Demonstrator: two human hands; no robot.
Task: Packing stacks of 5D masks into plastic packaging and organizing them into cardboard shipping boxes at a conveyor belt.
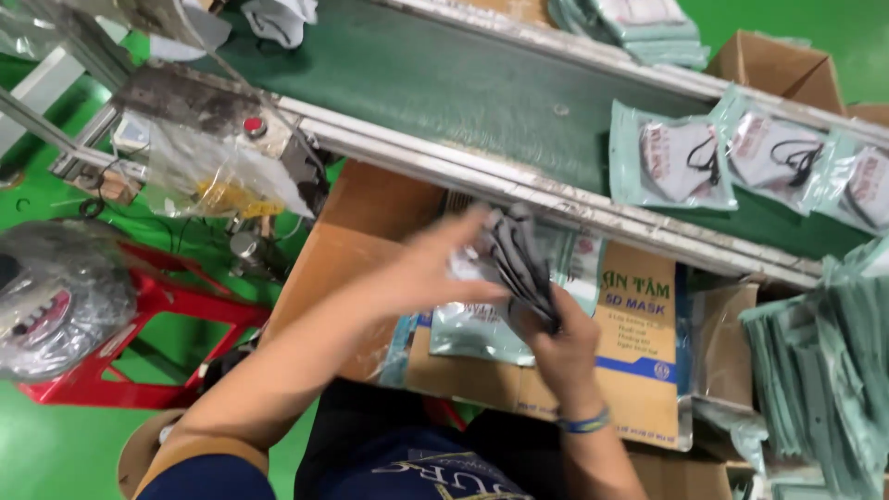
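My right hand [560, 347] clamps the grey masks [523, 264] above the cardboard box [639, 370], my left hand [435, 273] pinching the stack's 9 o'clock edge; I should square them before bagging.

Free room and obstacles about the grip. Right hand [556, 347] and left hand [431, 273] meet on grey masks [523, 268]. Just beyond the grip runs the conveyor rail [519, 185]; past it, bare belt [444, 83], with pouches [671, 162] up-right. Pouch stack [820, 370] blocks the right. Cardboard [343, 236] left of the grip lies bare.
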